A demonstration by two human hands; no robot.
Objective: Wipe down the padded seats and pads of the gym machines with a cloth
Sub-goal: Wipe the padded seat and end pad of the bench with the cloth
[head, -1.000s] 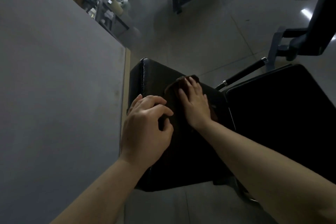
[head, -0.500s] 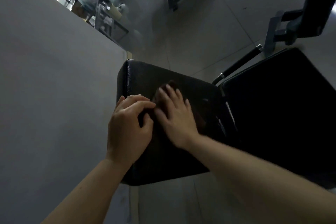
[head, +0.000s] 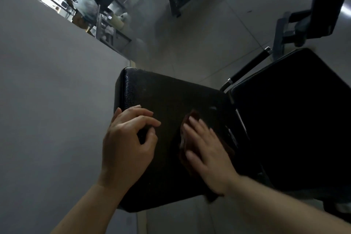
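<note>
A black padded seat (head: 171, 93) fills the middle of the view. My right hand (head: 207, 150) lies flat with straight fingers on a dark brown cloth (head: 193, 116), pressing it onto the right part of the seat; most of the cloth is hidden under the hand. My left hand (head: 129, 138) rests on the seat's left side with its fingers curled and the fingertips touching the padding, holding nothing. A second black pad (head: 296, 116) stands right beside the seat.
A grey wall (head: 49, 100) runs close along the left. A black handle bar (head: 248, 66) sticks out behind the pads, with a grey machine frame (head: 284, 30) at the upper right. Further machines and a person stand at the far top left on the tiled floor (head: 209, 34).
My right hand has slid the cloth from the seat's far middle toward me and to the right. My left hand stayed on the seat's left side.
</note>
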